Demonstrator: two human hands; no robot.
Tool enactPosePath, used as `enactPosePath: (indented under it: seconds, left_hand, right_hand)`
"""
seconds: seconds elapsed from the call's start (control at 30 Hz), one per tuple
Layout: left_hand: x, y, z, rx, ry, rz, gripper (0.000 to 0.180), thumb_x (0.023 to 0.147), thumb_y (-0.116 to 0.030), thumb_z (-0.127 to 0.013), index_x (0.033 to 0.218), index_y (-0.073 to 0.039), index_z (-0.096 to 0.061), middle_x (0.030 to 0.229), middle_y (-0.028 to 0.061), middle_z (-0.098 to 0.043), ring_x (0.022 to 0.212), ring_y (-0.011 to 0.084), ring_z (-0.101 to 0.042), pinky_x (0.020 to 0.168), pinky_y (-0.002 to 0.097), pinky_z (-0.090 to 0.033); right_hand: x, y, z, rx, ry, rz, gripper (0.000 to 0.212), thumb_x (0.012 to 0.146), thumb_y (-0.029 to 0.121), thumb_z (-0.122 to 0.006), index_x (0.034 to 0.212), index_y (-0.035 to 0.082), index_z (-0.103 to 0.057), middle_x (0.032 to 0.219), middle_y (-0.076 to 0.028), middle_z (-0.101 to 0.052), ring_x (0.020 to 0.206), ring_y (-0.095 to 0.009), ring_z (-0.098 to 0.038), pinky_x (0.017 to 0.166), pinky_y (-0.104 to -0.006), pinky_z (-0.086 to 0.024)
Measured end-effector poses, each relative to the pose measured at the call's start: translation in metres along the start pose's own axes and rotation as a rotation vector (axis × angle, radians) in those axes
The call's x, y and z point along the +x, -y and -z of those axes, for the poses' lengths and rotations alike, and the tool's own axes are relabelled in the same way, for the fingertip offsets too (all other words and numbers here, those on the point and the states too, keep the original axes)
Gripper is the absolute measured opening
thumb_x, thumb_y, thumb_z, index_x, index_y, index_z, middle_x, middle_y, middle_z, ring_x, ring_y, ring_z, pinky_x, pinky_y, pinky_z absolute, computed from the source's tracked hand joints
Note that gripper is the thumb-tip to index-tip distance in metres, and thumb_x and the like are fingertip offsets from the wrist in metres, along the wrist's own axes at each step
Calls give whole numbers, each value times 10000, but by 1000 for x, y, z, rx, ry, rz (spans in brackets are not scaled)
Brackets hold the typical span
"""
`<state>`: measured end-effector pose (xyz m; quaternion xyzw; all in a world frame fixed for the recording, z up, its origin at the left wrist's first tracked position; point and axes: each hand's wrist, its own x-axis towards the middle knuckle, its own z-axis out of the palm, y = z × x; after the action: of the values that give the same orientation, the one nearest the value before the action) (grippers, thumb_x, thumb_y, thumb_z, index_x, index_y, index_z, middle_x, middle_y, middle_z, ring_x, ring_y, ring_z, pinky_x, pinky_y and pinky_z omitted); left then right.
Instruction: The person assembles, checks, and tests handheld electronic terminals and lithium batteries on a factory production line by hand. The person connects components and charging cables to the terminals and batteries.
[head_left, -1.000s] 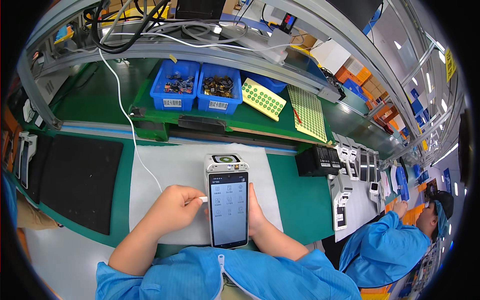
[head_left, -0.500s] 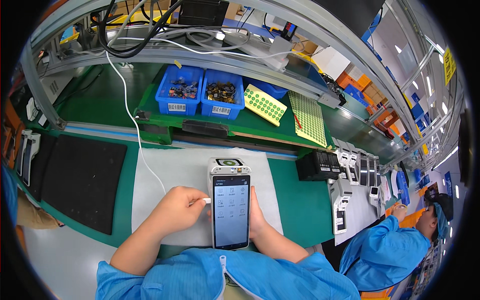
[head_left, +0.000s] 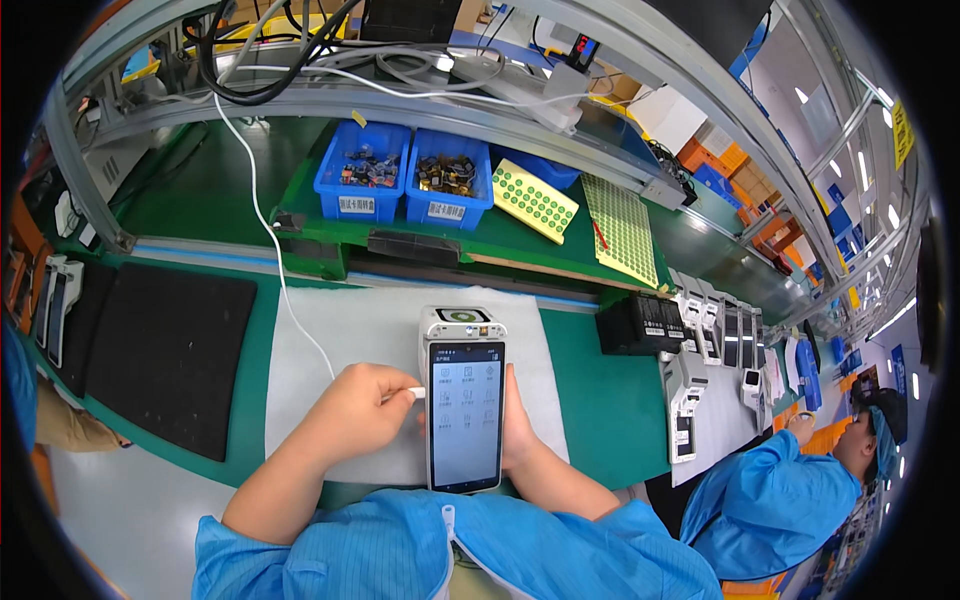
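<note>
A white handheld payment terminal [head_left: 465, 415] stands tilted toward me, its large screen lit with rows of icons. My right hand [head_left: 518, 425] grips it along its right side, with the fingers behind it mostly hidden. At the terminal's left edge, my left hand [head_left: 365, 415] pinches the white plug [head_left: 417, 393] of a cable between thumb and finger. The plug's tip meets the edge; I cannot tell whether it sits in a port. The white cable [head_left: 262, 215] runs from the hand up to the metal frame. Beneath lies a white mat [head_left: 310, 350] on the green bench.
Two blue bins [head_left: 445, 195] of small cards stand on the raised shelf, beside yellow sheets of green round stickers [head_left: 535, 200]. A black pad [head_left: 170, 350] lies left. To the right are a black box [head_left: 638, 325], several white terminals [head_left: 685, 405] and a co-worker in blue [head_left: 775, 500].
The view has shifted slightly, so the bench scene sits a little differently in the picture. Both hands keep their hold on the terminal and the cable plug.
</note>
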<state>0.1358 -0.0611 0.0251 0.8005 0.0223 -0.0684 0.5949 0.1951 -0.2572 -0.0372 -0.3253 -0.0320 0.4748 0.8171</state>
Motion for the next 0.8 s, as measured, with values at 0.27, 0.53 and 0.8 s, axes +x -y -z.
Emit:
enactPosePath:
  seconds: [0.27, 0.53, 0.8]
  left_hand:
    - [5, -9, 1, -29, 47, -20, 154, 862, -11, -510, 892, 53, -646, 758, 64, -644, 720, 87, -556, 669, 252, -456]
    - [3, -5, -3, -68, 59, -39, 174, 873, 16, -470, 910, 79, -628, 793, 83, -648, 757, 128, -597, 748, 271, -474]
    - [-2, -7, -7, -100, 35, -49, 144, 869, -5, -492, 848, 63, -618, 754, 92, -639, 704, 144, -614, 689, 277, -490]
  right_hand:
    - [8, 2, 9, 122, 140, -5, 898, 823, 753, -138, 1264, 45, -470, 1101, -244, -584, 951, -357, -606, 838, -454, -489]
    - [4, 9, -6, 39, 165, 45, 866, 872, 660, 24, 1335, 63, -400, 1162, -217, -560, 1062, -344, -565, 915, -430, -453]
    - [-2, 4, -2, 111, 296, 4, 867, 857, 699, -30, 1382, 84, -342, 1256, -210, -501, 1131, -357, -519, 953, -438, -420]
